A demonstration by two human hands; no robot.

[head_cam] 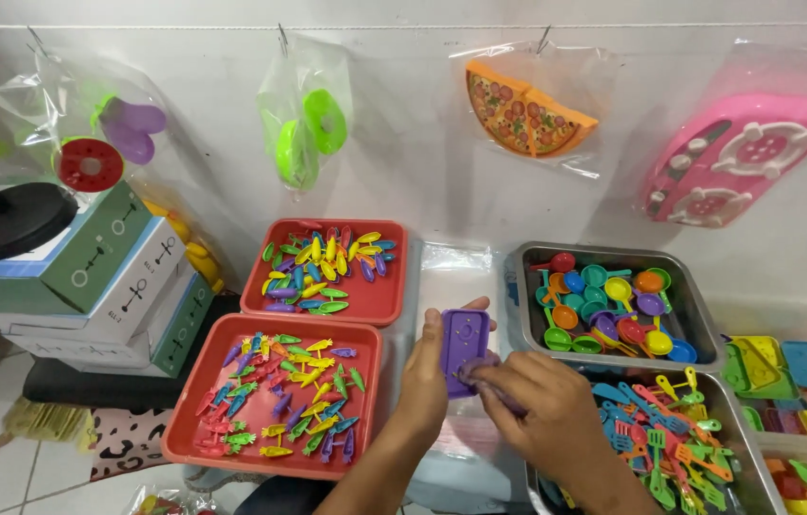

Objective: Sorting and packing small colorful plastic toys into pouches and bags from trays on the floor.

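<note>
My left hand holds a flat purple plastic toy piece upright, thumb at its top edge. My right hand pinches its lower right corner, where a small purple part sits under the fingers. Both hands are over a stack of clear plastic bags in the middle of the table.
Two red trays, far and near, hold small coloured toy vegetables. A metal tray holds toy pans; another metal tray holds toy utensils. Bagged toys hang on the wall, among them a pizza and a pink stove. Boxes stand at left.
</note>
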